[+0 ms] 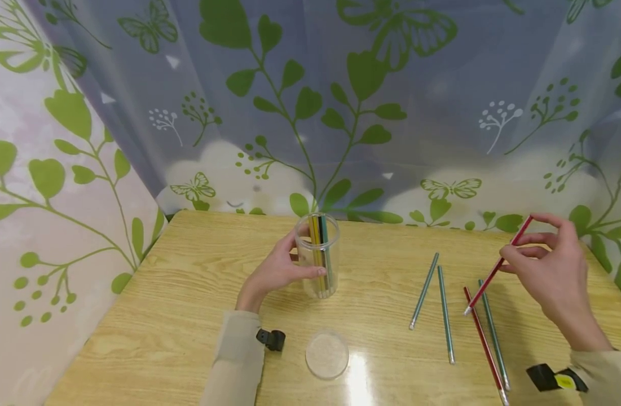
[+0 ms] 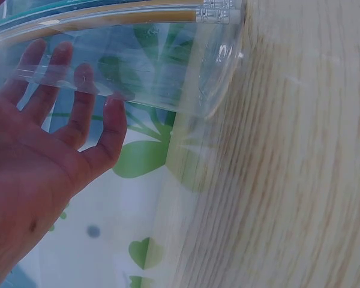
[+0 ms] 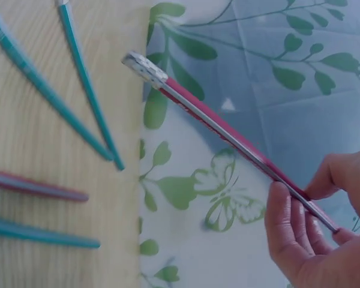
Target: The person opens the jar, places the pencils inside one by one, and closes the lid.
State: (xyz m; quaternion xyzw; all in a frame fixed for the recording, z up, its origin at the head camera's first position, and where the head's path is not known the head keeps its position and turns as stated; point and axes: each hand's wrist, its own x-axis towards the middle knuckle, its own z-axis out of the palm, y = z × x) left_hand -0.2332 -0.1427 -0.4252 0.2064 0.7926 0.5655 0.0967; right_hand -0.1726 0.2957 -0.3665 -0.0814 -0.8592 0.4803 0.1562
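Note:
My left hand (image 1: 277,272) grips a clear plastic jar (image 1: 334,268) standing upright on the table, thumb on its near side. Yellow, teal and dark pencils (image 1: 320,256) stand inside with their eraser ends down. In the left wrist view, the fingers (image 2: 79,114) curve round the jar wall (image 2: 162,84). At the right, my right hand (image 1: 556,273) pinches a red pencil (image 1: 498,265) between thumb and fingers, tilted with its eraser end low. That eraser end hangs over another red pencil (image 1: 487,349) and a teal pencil (image 1: 494,332) in the head view.
Two more teal pencils (image 1: 424,290) lie on the wooden table (image 1: 188,270) between the jar and the right hand. A round clear lid (image 1: 327,355) lies flat in front of the jar. Behind the table hangs a leaf-patterned curtain (image 1: 432,129).

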